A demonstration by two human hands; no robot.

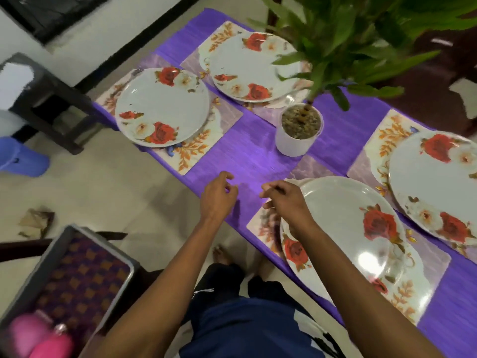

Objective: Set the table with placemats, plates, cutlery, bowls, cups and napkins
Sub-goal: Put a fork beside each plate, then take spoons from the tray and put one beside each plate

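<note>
Four floral plates on four placemats, both hands hovering empty at the counter's near edge.

The left hand [218,196] hangs over the purple counter [247,151], its grip loosely curled and holding nothing; the right hand [285,200], equally slack and empty, hovers at the rim of the nearest plate [343,228], which lies on its placemat [260,226] just right of both hands. Three further plates sit well apart, one per placemat. A potted plant [299,130] stands between them.

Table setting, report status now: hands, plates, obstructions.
Left hand and right hand loosely curled, holding nothing, over purple cloth. Four plates on placemats, nearest plate under right forearm. Potted plant mid-table.
</note>
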